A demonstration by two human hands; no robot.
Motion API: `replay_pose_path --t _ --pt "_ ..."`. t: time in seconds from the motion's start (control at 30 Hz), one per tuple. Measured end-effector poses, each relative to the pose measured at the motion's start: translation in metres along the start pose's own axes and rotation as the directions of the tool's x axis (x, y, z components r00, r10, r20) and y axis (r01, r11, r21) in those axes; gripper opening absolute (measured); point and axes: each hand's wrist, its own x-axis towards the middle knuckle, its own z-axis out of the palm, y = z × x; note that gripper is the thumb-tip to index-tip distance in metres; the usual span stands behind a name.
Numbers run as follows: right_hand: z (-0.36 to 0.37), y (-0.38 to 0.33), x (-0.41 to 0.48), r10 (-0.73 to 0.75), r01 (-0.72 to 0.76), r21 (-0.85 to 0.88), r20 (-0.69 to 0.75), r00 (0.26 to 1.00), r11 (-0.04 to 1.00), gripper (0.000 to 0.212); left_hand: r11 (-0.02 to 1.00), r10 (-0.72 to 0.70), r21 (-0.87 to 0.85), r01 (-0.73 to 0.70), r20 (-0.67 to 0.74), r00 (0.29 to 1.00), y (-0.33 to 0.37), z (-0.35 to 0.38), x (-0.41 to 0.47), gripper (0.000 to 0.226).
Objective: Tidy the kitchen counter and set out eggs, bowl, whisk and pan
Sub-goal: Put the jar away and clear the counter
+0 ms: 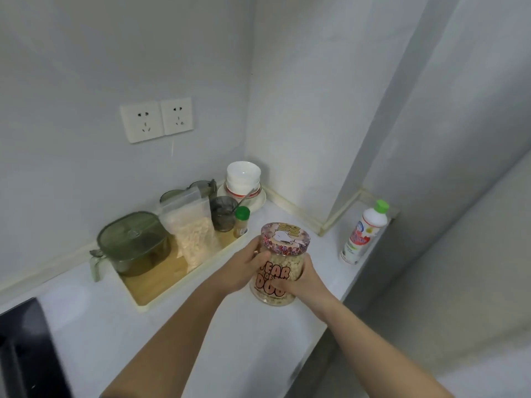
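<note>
A clear jar of oats point(280, 268) with a patterned cartoon lid stands upright on the white counter point(172, 326), just right of a cream tray. My left hand point(247, 268) grips its left side and my right hand point(301, 278) wraps its right side. Stacked white bowls point(243, 176) sit on a plate in the back corner, with a utensil handle leaning beside them. No eggs, whisk or pan are in view.
The cream tray point(161, 297) holds a green lidded container point(133, 245), a bag of flakes point(192, 231), a smoky glass cup point(223, 212) and a green-capped spice bottle point(241, 221). A white bottle with a green cap point(365, 234) stands at the right edge. A dark cooktop point(26, 349) lies at lower left.
</note>
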Motion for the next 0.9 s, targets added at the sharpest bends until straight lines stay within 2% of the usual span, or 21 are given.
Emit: replay_pose_path --t 0.1,0.17,0.23,0.43,0.63,0.9 --pt "-0.020 -0.002 0.054 -0.033 0.033 -0.009 -0.063 0.997 0.999 0.086 0.998 0.012 0.058 -0.011 -0.024 1.000 -0.011 -0.002 0.054 0.058" --pt "-0.033 0.005 0.094 -0.063 0.063 -0.012 -0.069 0.996 0.998 0.085 0.994 0.020 0.112 -0.015 -0.045 0.999 -0.015 -0.003 0.089 0.048" --pt "-0.045 0.016 0.131 -0.048 0.046 -0.031 -0.082 0.995 0.998 0.096 0.989 0.045 0.143 -0.032 -0.088 0.995 -0.021 -0.001 0.119 0.048" --pt "-0.066 0.039 0.205 -0.055 0.050 -0.065 -0.076 0.996 0.997 0.104 0.992 0.075 0.116 -0.052 -0.205 0.976 -0.048 0.002 0.183 0.055" --pt "-0.073 0.039 0.247 -0.083 0.079 -0.068 -0.062 0.995 0.995 0.093 0.996 0.082 0.059 -0.067 -0.316 0.945 -0.069 0.009 0.217 0.060" --pt "-0.081 0.046 0.268 -0.059 0.059 -0.038 0.006 0.998 0.998 0.099 0.996 0.089 0.051 -0.075 -0.355 0.930 -0.071 0.005 0.232 0.060"
